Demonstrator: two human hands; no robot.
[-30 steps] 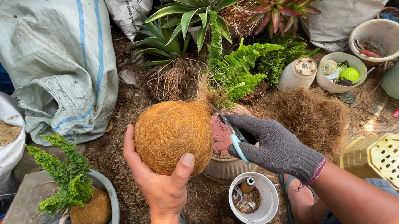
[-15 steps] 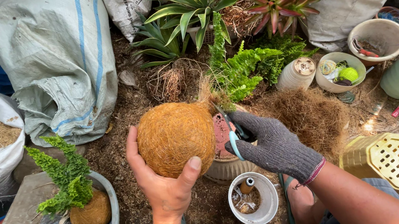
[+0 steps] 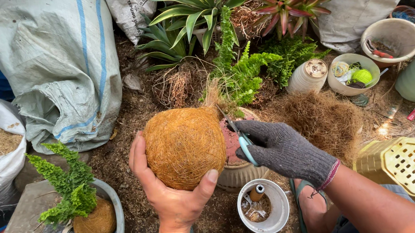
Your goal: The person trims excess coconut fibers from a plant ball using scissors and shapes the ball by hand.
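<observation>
Garden ground: fibre ball, scissors.

Single head view, looking steeply down, close over hands; ground, sacks, plants beyond.

Scissors mostly hidden by gloved right hand; blade tips behind fibre ball.

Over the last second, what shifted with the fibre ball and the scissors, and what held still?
Little changed. The gloved right hand with the scissors stayed at the right side of the coir ball, edging slightly; the blades' opening is too small to compare. The bare left hand kept cupping the ball from below, which sits a touch lower in view. Pots, sacks and plants did not move.
</observation>
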